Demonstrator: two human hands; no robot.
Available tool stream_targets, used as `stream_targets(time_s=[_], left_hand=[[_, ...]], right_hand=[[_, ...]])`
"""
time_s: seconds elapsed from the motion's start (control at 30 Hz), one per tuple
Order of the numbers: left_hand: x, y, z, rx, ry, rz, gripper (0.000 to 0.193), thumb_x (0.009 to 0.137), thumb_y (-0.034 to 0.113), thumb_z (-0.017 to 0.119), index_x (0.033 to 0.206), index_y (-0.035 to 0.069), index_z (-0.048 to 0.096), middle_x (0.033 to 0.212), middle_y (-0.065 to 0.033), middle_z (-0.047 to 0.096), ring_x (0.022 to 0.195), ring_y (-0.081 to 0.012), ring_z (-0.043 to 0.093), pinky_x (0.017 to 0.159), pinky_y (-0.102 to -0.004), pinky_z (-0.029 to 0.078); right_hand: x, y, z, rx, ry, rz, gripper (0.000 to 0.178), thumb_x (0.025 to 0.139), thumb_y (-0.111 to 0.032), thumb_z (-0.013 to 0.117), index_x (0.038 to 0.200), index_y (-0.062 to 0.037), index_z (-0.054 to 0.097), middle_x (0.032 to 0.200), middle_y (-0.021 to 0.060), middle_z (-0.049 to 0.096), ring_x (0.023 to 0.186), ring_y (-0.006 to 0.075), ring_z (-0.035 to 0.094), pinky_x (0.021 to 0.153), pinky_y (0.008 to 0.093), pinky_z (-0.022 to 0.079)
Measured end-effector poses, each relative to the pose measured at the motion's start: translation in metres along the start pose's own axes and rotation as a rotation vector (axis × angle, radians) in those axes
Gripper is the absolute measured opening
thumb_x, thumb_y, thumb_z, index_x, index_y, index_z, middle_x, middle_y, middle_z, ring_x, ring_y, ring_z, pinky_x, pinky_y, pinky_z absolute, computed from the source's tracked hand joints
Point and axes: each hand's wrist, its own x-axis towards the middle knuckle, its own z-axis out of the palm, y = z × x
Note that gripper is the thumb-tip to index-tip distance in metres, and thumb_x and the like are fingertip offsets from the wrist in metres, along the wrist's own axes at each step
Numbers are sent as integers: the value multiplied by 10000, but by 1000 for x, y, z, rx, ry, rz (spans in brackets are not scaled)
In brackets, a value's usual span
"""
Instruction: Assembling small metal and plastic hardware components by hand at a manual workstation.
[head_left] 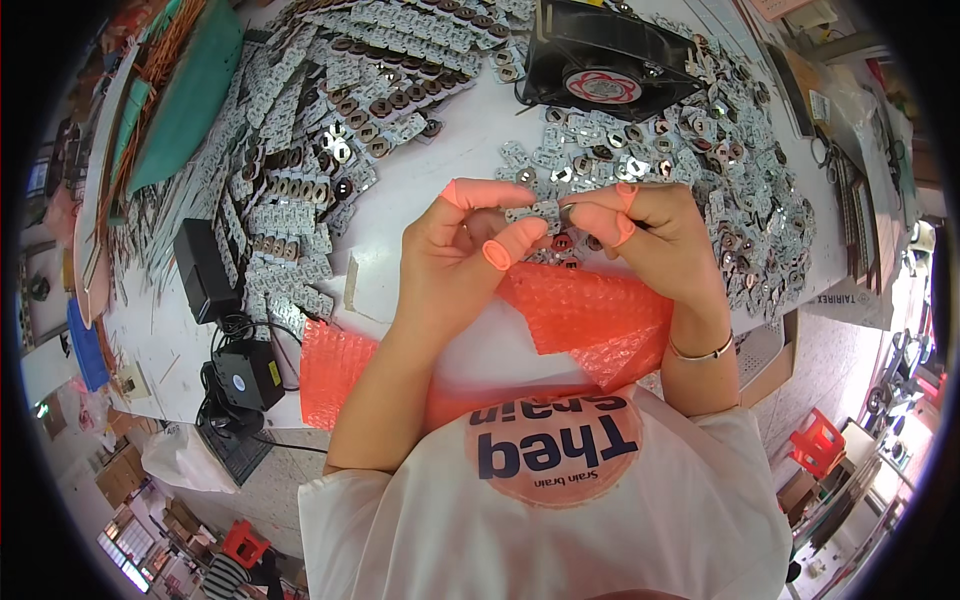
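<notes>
Between my two hands is a small silvery metal plate part (pixel 533 212). My left hand (pixel 445 250) pinches its left end with thumb and finger. Orange rubber finger cots cover fingertips on both hands. My right hand (pixel 655 235) is closed at the part's right end; its thumb and finger meet there, and whether it grips the part itself or something thin beside it is hard to make out. Just beyond and to the right lies a spread pile of similar metal parts (pixel 740 190), many with round brown discs. Under my wrists lies red bubble wrap (pixel 590 315).
A black fan (pixel 610 65) stands at the back. Rows of joined metal parts (pixel 290 190) cover the left, beside a green tray (pixel 190 100) with copper-coloured strips. Black boxes (pixel 205 270) and cables sit at the left edge. Scissors (pixel 822 152) lie at the right.
</notes>
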Motion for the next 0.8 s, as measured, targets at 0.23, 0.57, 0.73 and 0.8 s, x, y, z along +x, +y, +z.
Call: stream_targets(time_s=[0.23,0.57,0.73,0.8], left_hand=[[1,4,-2,-180,6,-119,204,783,-28,689,961,-8,590,839,-111,647,688,-190,671,617,-271,574],[0,1,0,-64,13,-32,242,753,-42,714,960,2,595,759,-76,641,682,-136,645,621,-263,557],[1,10,-8,-282,-125,-205,225,774,-54,695,960,3,582,824,-84,655,748,-157,656,665,-277,557],[0,11,-9,-315,-167,-173,236,771,-54,696,968,2,579,824,-85,654,741,-163,655,664,-283,556]], right_hand=[[0,-9,0,186,-85,151,103,825,-81,662,861,7,702,646,46,618,524,62,516,464,210,387],[0,-8,3,78,-110,94,118,842,-102,653,847,9,690,620,0,592,501,57,489,451,207,363],[-6,-3,14,176,-20,111,140,886,-140,620,884,0,633,627,-23,539,490,40,425,429,202,309],[-7,-8,13,651,-132,349,136,913,-153,587,898,-18,586,636,-35,490,488,27,362,429,197,271]])
